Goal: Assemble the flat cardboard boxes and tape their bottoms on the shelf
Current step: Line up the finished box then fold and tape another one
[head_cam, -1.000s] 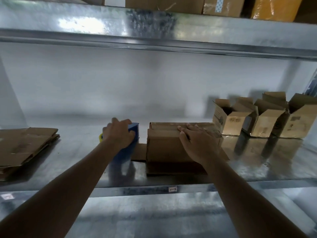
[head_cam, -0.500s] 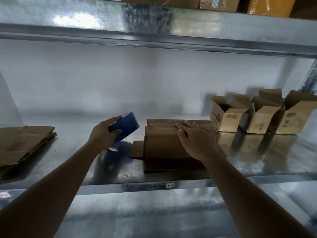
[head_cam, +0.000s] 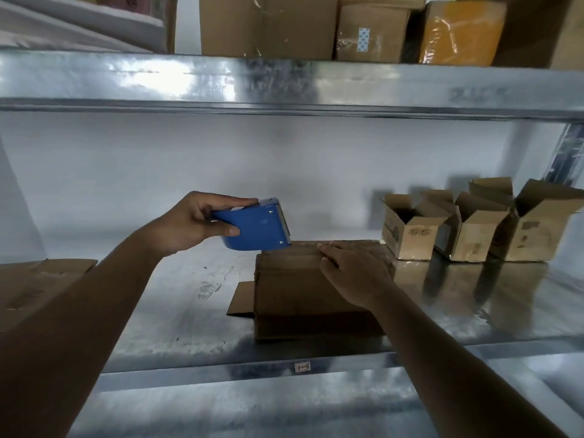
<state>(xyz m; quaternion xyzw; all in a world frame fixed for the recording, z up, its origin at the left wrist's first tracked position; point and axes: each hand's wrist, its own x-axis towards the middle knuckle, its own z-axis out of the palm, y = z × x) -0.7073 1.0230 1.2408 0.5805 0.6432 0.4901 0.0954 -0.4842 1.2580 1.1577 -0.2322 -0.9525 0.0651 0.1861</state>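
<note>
1. The left hand (head_cam: 192,221) is seen curled round a blue tape dispenser (head_cam: 257,227); the thumb is laid along its near face and the fingers are wrapped over its top edge.
2. The dispenser is held clear of the metal shelf (head_cam: 177,314), raised at about 10 o'clock from the cardboard box (head_cam: 297,292). Its toothed cutting edge is pointed toward 3 o'clock and is found just above the box's far left corner; contact there cannot be confirmed.
3. The right hand (head_cam: 354,268) is laid flat on top of the box with fingers straight and close together, fingertips directed toward 10 o'clock. Nothing is gripped; the closed flaps are pressed down.
4. The box is located at the middle of the shelf, near the front lip. Its long axis is set from 9 to 3 o'clock, and the seam of its upper flaps is run along the same line. One loose flap (head_cam: 241,300) is seen lying flat on the shelf at the box's 9 o'clock side.
5. Flat cardboard sheets (head_cam: 34,286) are stacked at the far 9 o'clock end of the shelf.
6. Three open boxes (head_cam: 474,229) are stood in a row at 2 o'clock, well apart from the hands.
</note>
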